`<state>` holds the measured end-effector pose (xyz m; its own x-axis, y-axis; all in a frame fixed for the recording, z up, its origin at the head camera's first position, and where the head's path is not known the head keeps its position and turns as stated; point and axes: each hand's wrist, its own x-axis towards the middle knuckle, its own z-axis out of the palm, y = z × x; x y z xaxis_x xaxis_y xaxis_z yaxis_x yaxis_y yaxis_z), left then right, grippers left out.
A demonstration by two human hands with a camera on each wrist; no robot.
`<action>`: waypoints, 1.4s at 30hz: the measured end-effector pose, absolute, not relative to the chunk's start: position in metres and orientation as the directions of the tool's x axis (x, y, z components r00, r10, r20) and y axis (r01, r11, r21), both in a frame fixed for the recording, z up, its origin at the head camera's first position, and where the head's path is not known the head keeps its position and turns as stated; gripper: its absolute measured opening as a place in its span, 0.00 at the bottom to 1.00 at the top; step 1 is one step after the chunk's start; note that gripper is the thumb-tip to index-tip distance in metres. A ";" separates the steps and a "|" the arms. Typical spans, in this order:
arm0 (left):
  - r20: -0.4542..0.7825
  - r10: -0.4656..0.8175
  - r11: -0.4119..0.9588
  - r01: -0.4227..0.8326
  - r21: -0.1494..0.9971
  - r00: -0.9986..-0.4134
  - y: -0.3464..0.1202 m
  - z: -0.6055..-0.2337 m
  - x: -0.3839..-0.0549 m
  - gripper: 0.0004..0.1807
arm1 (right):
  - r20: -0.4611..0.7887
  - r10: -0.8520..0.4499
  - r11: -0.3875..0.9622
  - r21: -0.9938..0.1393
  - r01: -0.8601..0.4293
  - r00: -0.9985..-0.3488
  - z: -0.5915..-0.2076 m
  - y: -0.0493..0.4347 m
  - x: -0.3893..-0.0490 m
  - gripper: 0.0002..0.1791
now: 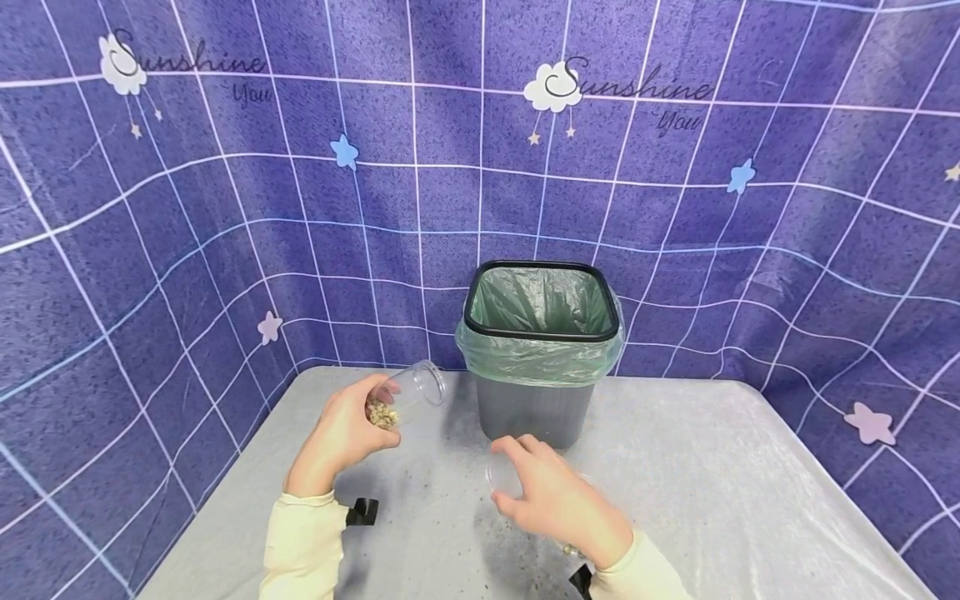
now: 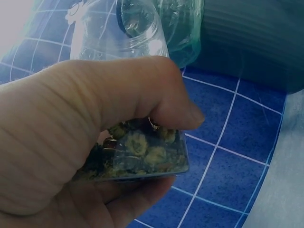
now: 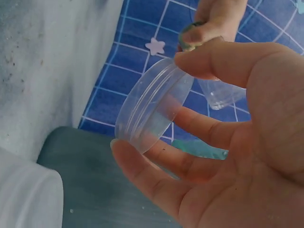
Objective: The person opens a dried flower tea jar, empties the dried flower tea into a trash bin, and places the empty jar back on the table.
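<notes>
My left hand (image 1: 347, 429) grips a clear plastic jar (image 1: 412, 396) around its base. The jar tilts, and its uncovered mouth points up and right, toward the bin. Dried flower heads (image 2: 137, 144) lie gathered at the jar's bottom, between thumb and fingers in the left wrist view. In the right wrist view, my right hand (image 3: 223, 133) holds a clear round screw lid (image 3: 152, 104) by its edge, thumb on one side and fingertips on the other. From the head view that lid is mostly hidden behind the right hand (image 1: 555, 496), in front of the bin.
A grey bin (image 1: 532, 408) with a green liner (image 1: 540, 362) and black rim stands at the back of the grey-covered table (image 1: 420, 533). Dark crumbs dot the cloth. Another container (image 3: 28, 194) is partly visible near my right wrist. A purple curtain (image 1: 450, 192) hangs behind.
</notes>
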<state>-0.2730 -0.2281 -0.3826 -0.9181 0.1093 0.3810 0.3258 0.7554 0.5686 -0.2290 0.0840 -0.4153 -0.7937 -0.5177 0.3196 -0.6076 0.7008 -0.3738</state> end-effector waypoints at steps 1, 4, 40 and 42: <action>0.381 0.108 0.757 0.324 0.568 -0.918 -0.229 -0.383 -0.273 0.33 | 0.315 -0.522 0.703 -0.368 -0.609 -0.793 -0.416 0.083 -0.229 0.28; 0.383 0.102 0.761 0.320 0.564 -0.918 -0.229 -0.382 -0.273 0.33 | 0.307 -0.531 0.707 -0.354 -0.613 -0.790 -0.420 0.080 -0.229 0.28; 0.404 0.077 0.757 0.317 0.572 -0.912 -0.237 -0.381 -0.271 0.32 | 0.190 -0.612 0.725 -0.254 -0.641 -0.768 -0.448 0.060 -0.223 0.27; 0.405 0.077 0.759 0.317 0.569 -0.911 -0.237 -0.381 -0.271 0.32 | 0.170 -0.616 0.725 -0.259 -0.638 -0.769 -0.449 0.059 -0.223 0.27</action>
